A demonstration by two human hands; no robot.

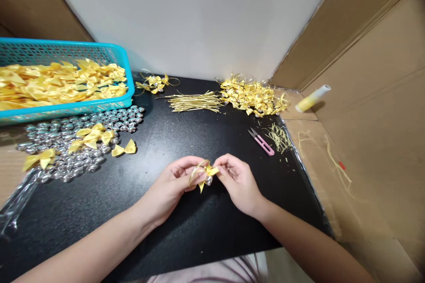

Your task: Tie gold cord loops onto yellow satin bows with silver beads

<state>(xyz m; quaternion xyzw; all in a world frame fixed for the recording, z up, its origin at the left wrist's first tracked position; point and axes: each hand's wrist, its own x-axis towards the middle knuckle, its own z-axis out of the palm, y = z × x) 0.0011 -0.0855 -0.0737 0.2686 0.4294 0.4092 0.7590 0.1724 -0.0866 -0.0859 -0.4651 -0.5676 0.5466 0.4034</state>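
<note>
Between my two hands, just above the black tabletop, is a yellow ribbon bow with a silver bead at its middle and a loop of gold cord. My left hand pinches the bow and the cord loop between thumb and fingers. On the other side, my right hand is closed with thumb and forefinger on the right wing of the bow. The curled fingers hide part of the cord and the back of the bow.
A turquoise basket of yellow bows stands at the left, with silver beads before it. Cut gold cords lie at the back beside a pile of beaded bows. Pink thread snips and cord scraps lie at right.
</note>
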